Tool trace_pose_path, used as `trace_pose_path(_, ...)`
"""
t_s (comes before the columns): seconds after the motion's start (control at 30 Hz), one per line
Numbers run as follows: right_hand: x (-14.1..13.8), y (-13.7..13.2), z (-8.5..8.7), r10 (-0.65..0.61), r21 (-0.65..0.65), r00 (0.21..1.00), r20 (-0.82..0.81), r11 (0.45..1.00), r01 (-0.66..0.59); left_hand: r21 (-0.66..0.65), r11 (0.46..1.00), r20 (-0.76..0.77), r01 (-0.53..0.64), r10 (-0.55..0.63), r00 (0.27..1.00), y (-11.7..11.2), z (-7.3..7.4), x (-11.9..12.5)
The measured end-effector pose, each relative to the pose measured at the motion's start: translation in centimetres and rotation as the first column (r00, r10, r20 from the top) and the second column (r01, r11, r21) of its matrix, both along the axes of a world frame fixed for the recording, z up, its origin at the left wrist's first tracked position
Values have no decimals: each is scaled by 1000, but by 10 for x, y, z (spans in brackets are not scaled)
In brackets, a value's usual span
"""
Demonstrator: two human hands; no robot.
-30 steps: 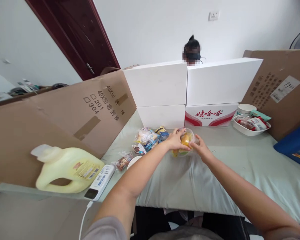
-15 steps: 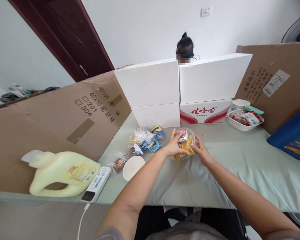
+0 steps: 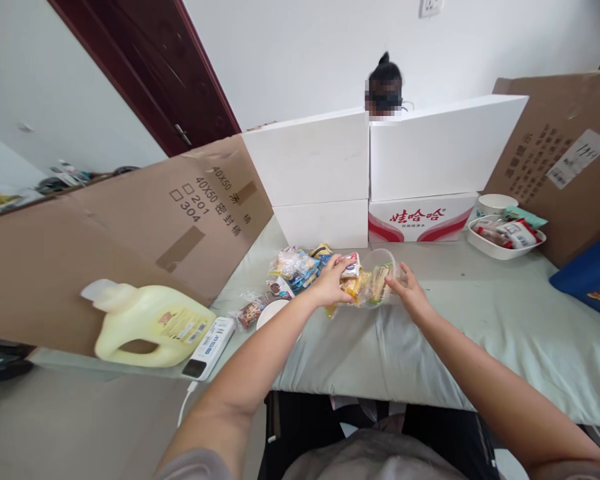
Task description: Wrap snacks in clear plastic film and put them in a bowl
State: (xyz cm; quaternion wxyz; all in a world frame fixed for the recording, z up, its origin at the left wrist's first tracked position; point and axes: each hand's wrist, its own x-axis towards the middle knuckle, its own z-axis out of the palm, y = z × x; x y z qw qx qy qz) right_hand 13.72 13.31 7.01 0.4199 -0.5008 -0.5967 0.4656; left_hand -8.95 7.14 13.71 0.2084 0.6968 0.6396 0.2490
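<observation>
A clear plastic bowl [image 3: 384, 275] lies tipped toward the left on the pale green tablecloth [image 3: 430, 347], with several snack packets [image 3: 356, 280] sliding out of its mouth. My left hand [image 3: 329, 285] grips those packets at the bowl's left side, a white and pink one on top. My right hand [image 3: 408, 295] holds the bowl's right side with thumb and fingers. Both forearms reach in from the near edge.
A heap of snack packets [image 3: 297, 263], a nut packet [image 3: 250, 312] and a white paper bowl [image 3: 271, 311] lie left of my hands. Farther left are a yellow jug [image 3: 150, 323] and a white power bank [image 3: 210, 345]. Cardboard walls, white foam boxes [image 3: 380, 157], a snack tray [image 3: 507, 239] and another person's head [image 3: 385, 87] ring the table.
The bowl stood upright between my hands; now it is tipped to the left and packets are coming out. My left hand has shifted left onto them.
</observation>
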Motion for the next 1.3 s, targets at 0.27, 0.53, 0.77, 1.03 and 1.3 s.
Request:
trace_pose_path(0.27, 12, 3, 13, -76, -74, 997, 25, 994, 77, -330, 913, -347, -239, 118, 930, -11, -19, -11)
trace_pose_path(0.53, 15, 2, 10, -46, -94, 998, -46, 995, 41, -85, 978, -215, -192, 170, 962, -6, -6, 20)
trace_pose_path(0.77, 17, -15, 11, 222, 145, 943, -247, 971, -191, -365, 931, 657, 14, 246, 712, 47, -5, 77)
trace_pose_path(1.03, 25, -19, -13, 77, 188, 997, -19, 979, -72, -421, 886, 765, 193, 232, 601, 54, -43, 87)
trace_pose_path(1.3, 34, -33, -8, 71, 164, 971, 230, 980, -110, -348, 932, 759, 106, 214, 615, 44, -49, 101)
